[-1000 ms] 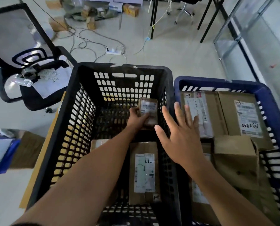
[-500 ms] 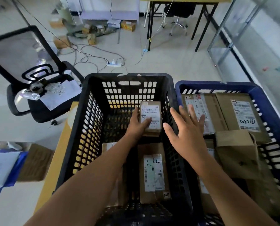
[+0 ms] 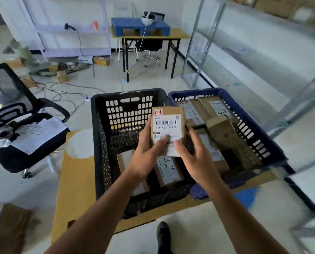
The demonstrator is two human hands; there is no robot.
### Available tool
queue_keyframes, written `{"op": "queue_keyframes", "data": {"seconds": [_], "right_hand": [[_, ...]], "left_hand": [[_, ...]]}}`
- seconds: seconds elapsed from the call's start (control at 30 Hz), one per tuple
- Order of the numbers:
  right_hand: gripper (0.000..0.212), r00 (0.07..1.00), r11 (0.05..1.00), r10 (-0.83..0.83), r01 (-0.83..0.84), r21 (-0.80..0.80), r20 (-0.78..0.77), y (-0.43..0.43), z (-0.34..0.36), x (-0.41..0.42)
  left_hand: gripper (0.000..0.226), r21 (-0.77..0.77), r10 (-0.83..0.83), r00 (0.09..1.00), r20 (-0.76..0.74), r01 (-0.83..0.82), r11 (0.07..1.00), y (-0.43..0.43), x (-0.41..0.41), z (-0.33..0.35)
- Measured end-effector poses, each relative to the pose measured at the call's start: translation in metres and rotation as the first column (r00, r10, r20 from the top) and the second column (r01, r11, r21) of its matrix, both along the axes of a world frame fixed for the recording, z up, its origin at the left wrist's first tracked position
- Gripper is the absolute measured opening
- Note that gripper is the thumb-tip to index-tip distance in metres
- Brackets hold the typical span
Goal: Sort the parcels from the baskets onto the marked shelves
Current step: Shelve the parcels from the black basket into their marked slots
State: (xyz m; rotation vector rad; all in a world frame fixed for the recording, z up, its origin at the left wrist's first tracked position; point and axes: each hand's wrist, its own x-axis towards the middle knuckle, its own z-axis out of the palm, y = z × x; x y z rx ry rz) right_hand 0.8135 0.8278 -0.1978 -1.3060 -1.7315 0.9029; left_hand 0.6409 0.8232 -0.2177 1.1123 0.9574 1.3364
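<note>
A small cardboard parcel [image 3: 166, 123] with a white barcode label and a red "H" sticker is held up above the black basket [image 3: 99, 136]. My left hand [image 3: 145, 153] grips its left side and lower face. My right hand [image 3: 191, 153] holds its lower right corner, thumb on the label. Two more parcels lie in the black basket, one marked "LL" [image 3: 166, 170]. The blue basket [image 3: 252, 116] to the right holds several cardboard parcels [image 3: 215, 109].
Both baskets sit on a low yellow table [image 3: 74, 173]. A black office chair [image 3: 22, 129] stands at the left. A metal shelf rack [image 3: 263, 52] runs along the right. A desk with a blue crate [image 3: 140, 27], cables and boxes occupy the floor behind.
My left hand lifted the small parcel out of the black basket. My right hand came over and took hold of it. The view tilted up, showing the room.
</note>
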Motion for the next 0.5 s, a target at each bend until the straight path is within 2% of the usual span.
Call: {"op": "queue_keyframes", "data": {"seconds": [0.1, 0.2, 0.3, 0.4, 0.5], "right_hand": [[0.046, 0.992, 0.993, -0.113, 0.113, 0.011, -0.061, -0.042, 0.008, 0.026], [0.047, 0.964, 0.970, -0.244, 0.243, -0.022, -0.106, -0.080, 0.010, 0.062], [0.062, 0.924, 0.934, -0.357, 0.355, -0.037, -0.135, -0.119, 0.007, 0.104], [0.059, 0.859, 0.876, -0.480, 0.481, -0.043, -0.180, -0.161, 0.001, 0.144], [0.051, 0.754, 0.781, -0.620, 0.619, -0.081, -0.217, -0.209, -0.011, 0.189]], "left_hand": [[0.076, -0.021, -0.106, 0.994, -0.009, 0.106, 0.994, -0.028, 0.023, 0.006], [0.080, -0.033, -0.220, 0.976, 0.011, 0.220, 0.975, -0.050, 0.056, 0.013], [0.075, -0.041, -0.337, 0.942, -0.014, 0.336, 0.941, -0.072, 0.103, 0.020], [0.072, -0.067, -0.449, 0.893, -0.031, 0.447, 0.892, -0.096, 0.154, 0.018], [0.063, -0.056, -0.587, 0.805, -0.088, 0.584, 0.810, -0.122, 0.212, 0.008]]}}
